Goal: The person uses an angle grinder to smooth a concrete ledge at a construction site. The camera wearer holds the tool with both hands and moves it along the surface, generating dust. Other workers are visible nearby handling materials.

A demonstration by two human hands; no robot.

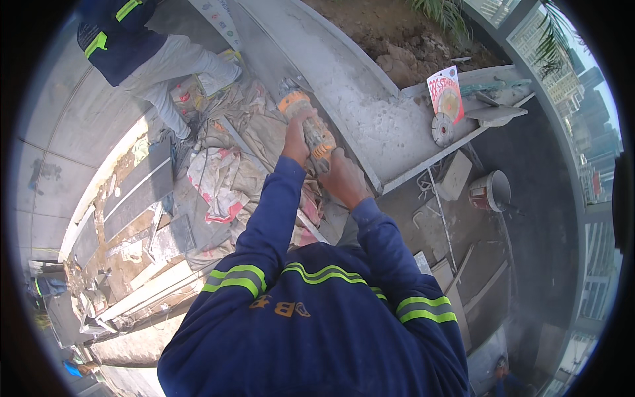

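Both of my hands are closed around a dusty orange and grey angle grinder (316, 135), held out in front of me beside the edge of the grey concrete ledge (344, 86). My left hand (297, 135) grips its body near the head. Lower down, my right hand (344, 177) wraps round the rear end. The grinder's head points away from me, and its disc is hard to make out. On the ledge to the right, a round cutting disc (442, 130) leans by a red and white card package (447, 96).
A flat trowel (496, 115) rests on the ledge's right corner. Beyond it stands a white bucket (489, 190). Crumpled dusty sacks (221, 178) cover the ground at left, near a bending co-worker (172, 63). Boards and slabs (142, 198) lie further left.
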